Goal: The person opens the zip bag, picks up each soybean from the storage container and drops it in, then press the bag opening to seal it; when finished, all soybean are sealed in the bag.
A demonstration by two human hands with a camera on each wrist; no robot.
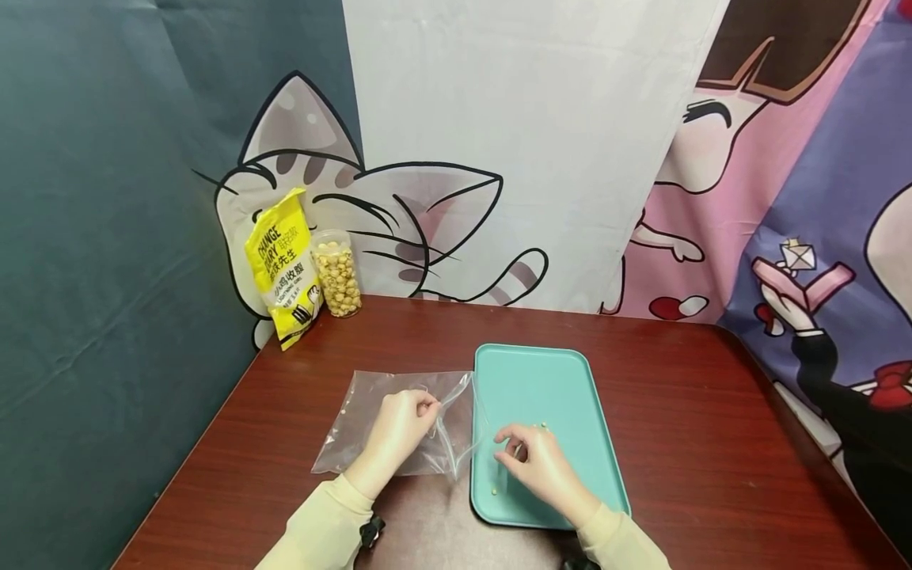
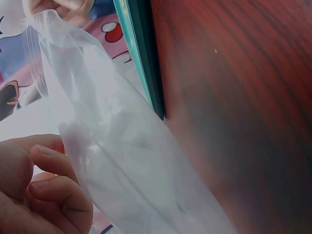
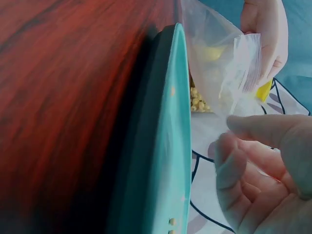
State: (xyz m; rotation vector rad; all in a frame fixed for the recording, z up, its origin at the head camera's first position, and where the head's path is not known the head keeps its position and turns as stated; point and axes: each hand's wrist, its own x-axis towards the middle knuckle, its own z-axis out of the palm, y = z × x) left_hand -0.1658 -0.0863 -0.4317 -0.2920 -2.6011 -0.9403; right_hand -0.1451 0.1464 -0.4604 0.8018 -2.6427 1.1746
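Note:
A clear zip-lock bag (image 1: 420,459) lies on the table, its mouth lifted beside the tray's left edge. My left hand (image 1: 406,419) pinches the upper layer of the bag near its zip strip. My right hand (image 1: 537,463) hovers above the teal tray (image 1: 527,372), thumb and forefinger bent toward each other at the bag's other lip. In the right wrist view, the film reaches the right thumb tip, and the fingers seem to pinch it. Small pale crumbs (image 1: 494,492) dot the tray; a few tiny bits show inside the bag.
At the back left, a yellow snack bag (image 1: 285,269) leans near the wall cloth. Beside it stands a clear jar (image 1: 337,277) filled with popcorn-like pieces. Printed cartoon cloths hang behind the brown table (image 1: 712,443) and along its sides.

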